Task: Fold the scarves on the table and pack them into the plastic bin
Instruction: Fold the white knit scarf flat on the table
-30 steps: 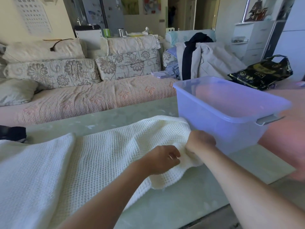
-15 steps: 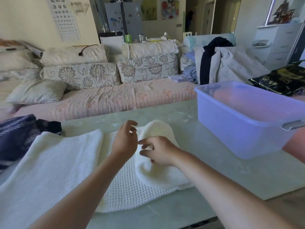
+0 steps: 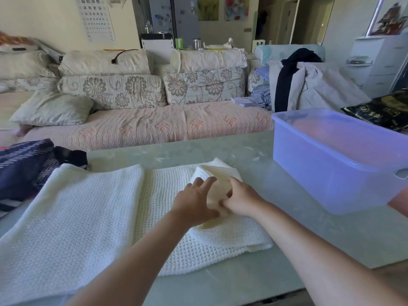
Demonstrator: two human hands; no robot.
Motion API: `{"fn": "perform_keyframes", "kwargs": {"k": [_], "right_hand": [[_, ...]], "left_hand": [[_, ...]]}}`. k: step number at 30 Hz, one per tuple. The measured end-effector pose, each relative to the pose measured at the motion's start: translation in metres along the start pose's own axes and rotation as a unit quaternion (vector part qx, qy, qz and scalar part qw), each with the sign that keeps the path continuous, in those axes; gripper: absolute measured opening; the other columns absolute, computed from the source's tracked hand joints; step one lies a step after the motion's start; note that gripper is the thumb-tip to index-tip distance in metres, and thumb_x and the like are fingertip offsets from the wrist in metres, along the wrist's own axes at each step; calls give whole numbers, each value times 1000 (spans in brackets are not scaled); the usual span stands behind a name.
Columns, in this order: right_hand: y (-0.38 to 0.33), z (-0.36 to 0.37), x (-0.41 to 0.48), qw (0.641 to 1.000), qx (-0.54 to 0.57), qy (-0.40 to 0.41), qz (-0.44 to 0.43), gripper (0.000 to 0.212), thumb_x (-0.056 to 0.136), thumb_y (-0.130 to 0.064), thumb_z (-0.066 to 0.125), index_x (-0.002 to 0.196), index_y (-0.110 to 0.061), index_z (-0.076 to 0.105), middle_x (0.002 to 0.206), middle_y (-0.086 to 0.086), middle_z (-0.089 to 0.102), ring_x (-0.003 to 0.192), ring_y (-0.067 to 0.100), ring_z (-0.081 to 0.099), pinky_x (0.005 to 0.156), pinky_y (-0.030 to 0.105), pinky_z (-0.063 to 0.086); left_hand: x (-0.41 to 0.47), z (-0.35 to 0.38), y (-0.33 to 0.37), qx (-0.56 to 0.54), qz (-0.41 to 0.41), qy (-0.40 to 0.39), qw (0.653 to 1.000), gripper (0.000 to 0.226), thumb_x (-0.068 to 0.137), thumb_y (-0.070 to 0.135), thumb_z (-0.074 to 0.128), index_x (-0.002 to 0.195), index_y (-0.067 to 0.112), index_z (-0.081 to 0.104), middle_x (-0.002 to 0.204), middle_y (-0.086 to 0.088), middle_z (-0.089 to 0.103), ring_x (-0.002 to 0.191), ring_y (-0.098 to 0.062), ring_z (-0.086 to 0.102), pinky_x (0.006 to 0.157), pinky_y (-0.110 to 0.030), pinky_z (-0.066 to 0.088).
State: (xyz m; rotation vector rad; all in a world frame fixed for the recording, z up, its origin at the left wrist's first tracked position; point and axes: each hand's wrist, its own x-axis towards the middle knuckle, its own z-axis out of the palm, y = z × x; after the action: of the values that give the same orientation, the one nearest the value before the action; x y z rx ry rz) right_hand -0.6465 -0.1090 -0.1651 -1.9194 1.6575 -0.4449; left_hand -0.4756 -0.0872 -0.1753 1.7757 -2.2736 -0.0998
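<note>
A white waffle-knit scarf [image 3: 84,217] lies stretched across the pale green table [image 3: 309,244]. Its right end is turned back over itself into a raised fold [image 3: 217,173]. My left hand [image 3: 194,199] rests on that fold with fingers spread and straight. My right hand [image 3: 241,198] pinches the folded end from the right, fingers curled into the cloth. A translucent blue plastic bin [image 3: 331,164] stands at the right of the table; nothing shows inside it. A dark blue patterned scarf [image 3: 24,166] lies bunched at the table's left edge.
A sofa [image 3: 143,124] with floral cushions runs along the table's far side. Clothes are piled on a chair [image 3: 309,85] at the back right. A black bag [image 3: 384,111] sits behind the bin. Bare tabletop lies between scarf and bin.
Both hands carried the scarf's right end from beside the bin leftward over the scarf, making a fold. My left hand opened onto it. The view swung left, showing the dark scarf.
</note>
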Motion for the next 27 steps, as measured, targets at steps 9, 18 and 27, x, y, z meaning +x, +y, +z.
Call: {"fn": "perform_keyframes", "kwargs": {"k": [9, 18, 27], "right_hand": [[-23, -11, 41, 987, 144, 19, -66, 46, 83, -60, 46, 72, -28, 78, 91, -5, 73, 88, 12, 64, 85, 30, 47], [-24, -3, 104, 981, -71, 105, -149, 28, 101, -23, 46, 110, -21, 72, 120, -1, 65, 112, 20, 60, 91, 31, 44], [-33, 21, 160, 961, -228, -10, -156, 48, 94, -2, 47, 122, -35, 69, 135, -2, 62, 122, 21, 56, 100, 33, 46]], "left_hand": [[-21, -51, -63, -180, -140, 73, 971, 29, 86, 19, 52, 112, 33, 51, 85, 5, 62, 73, -14, 60, 60, -28, 47], [-17, -84, -108, -320, -204, 24, 925, 46, 69, 23, 43, 108, 38, 61, 116, -1, 64, 97, -24, 63, 87, -38, 50], [17, -32, -126, 12, -190, -126, 974, 62, 100, 49, 40, 154, 27, 19, 155, -4, 36, 141, -28, 34, 112, -45, 31]]}}
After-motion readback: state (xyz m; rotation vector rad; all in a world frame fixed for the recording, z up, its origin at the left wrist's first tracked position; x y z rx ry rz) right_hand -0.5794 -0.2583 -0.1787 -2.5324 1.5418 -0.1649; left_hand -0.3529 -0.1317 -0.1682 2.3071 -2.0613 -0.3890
